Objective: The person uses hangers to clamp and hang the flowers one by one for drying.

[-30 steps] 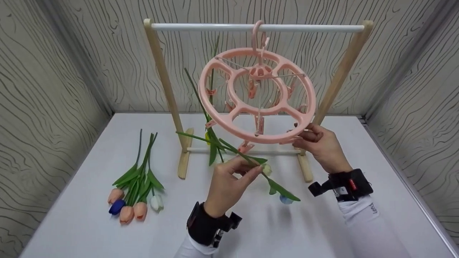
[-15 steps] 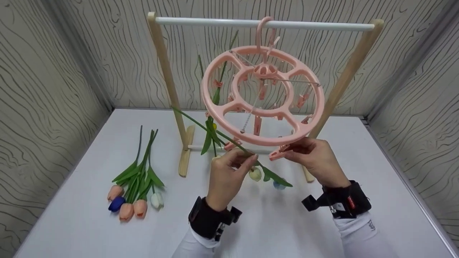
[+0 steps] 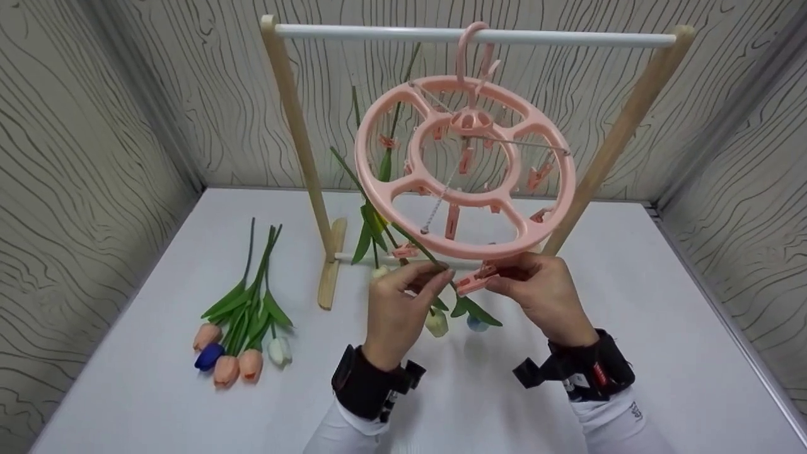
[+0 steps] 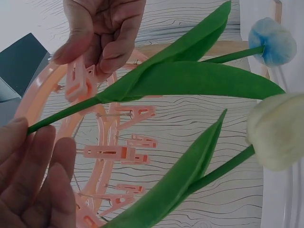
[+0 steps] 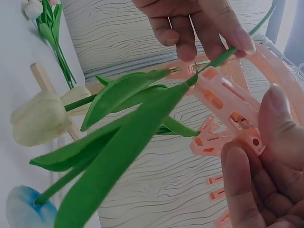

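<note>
My left hand (image 3: 403, 309) pinches the green stem of a light blue tulip (image 4: 271, 42), an artificial one whose bloom points down over the table. Between thumb and fingers, my right hand (image 3: 545, 293) holds a pink clothespin (image 5: 230, 107) at the front of a round pink clip hanger (image 3: 479, 251). In the right wrist view, the clothespin's tip is right at the stem, where the leaves begin. A cream tulip (image 4: 278, 130) hangs close by, behind the held stem in the head view. Other clips (image 3: 452, 222) dangle round the ring.
The hanger hooks over the white bar (image 3: 365, 31) of a wooden rack (image 3: 296, 139). More stems (image 3: 386, 165) are clipped at the ring's left side. On the table (image 3: 145, 353) to the left lies a bunch of tulips (image 3: 236, 337), orange, dark blue and white.
My right hand has come down and left, bringing the clothespin up to the stem. The ring has turned somewhat, and the light blue tulip's stem now stands steeper in my left hand.
</note>
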`<state>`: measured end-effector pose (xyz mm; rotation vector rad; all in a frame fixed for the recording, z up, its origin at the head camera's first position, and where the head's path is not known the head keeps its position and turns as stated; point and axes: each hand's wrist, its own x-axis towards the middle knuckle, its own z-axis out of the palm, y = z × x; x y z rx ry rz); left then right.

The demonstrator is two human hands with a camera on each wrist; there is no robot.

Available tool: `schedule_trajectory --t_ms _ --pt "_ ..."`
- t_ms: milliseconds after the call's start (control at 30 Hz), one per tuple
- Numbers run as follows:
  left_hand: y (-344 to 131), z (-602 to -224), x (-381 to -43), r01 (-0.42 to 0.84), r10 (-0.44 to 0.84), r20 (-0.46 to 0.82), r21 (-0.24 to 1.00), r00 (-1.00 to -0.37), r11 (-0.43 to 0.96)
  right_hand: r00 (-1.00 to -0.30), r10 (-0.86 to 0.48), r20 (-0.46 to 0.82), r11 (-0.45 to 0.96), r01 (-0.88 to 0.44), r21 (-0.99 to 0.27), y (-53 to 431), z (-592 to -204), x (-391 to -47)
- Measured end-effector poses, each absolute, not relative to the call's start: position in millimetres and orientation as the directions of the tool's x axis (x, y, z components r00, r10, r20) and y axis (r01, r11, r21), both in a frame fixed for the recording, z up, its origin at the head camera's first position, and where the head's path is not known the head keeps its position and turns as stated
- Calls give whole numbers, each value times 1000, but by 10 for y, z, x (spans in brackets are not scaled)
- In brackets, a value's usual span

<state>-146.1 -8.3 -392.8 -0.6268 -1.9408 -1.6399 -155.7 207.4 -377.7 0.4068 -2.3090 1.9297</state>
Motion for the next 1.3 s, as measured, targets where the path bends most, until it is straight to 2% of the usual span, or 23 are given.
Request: schedule_trajectory --t_ms 500,867,1067,1300 --pt "-83 -3940 -1463 678 -17 690 715 -724 170 -939 -145 312 137 -331 -933 1970 -3837 -1553" --pt "-59 -3952 -1477 676 10 684 719 -730 161 -912 -309 270 106 -316 -943 1968 -3857 -1581" --pt "-63 -3948 -1479 678 21 684 717 -729 160 -921 -286 265 119 -308 -944 1968 -3864 -1594" --pt "-93 -3950 -1495 716 3 725 679 -689 163 -927 -212 311 129 -342 -931 1969 -3861 -1600"
